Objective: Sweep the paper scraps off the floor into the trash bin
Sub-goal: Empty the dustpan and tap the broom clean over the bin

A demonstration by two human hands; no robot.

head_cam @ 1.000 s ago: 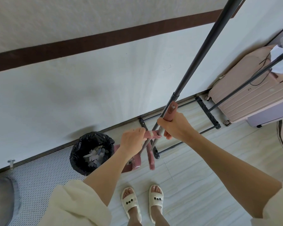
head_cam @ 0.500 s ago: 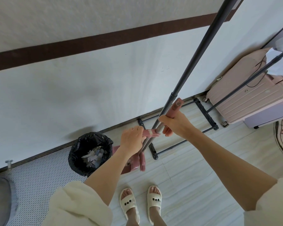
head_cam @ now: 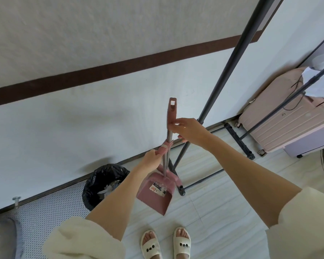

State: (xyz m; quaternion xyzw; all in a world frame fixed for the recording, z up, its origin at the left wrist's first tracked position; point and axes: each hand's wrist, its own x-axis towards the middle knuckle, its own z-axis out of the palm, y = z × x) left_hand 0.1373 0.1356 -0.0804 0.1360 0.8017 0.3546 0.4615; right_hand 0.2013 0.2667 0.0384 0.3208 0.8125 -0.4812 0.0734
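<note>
A pink dustpan point(head_cam: 154, 193) hangs off the floor on its grey pole, tipped toward me. My left hand point(head_cam: 151, 157) grips the pink handle end of that pole. A pink broom handle point(head_cam: 172, 113) with a hanging hole stands upright beside it; my right hand point(head_cam: 189, 128) holds it with thumb and fingers. The broom head is hidden behind the dustpan. The trash bin point(head_cam: 103, 186), lined with a black bag, sits by the wall to the left and holds several paper scraps point(head_cam: 108, 187).
A dark metal clothes rack point(head_cam: 232, 75) stands right of the broom, its base bars on the floor. A pink suitcase point(head_cam: 288, 120) leans at the far right. A dotted white mat point(head_cam: 45, 214) covers the floor at left. My feet in white slippers point(head_cam: 165, 243) stand below.
Both hands have risen, lifting the dustpan off the floor. The broom handle now stands upright and clear of the rack pole, with its top well above my right hand.
</note>
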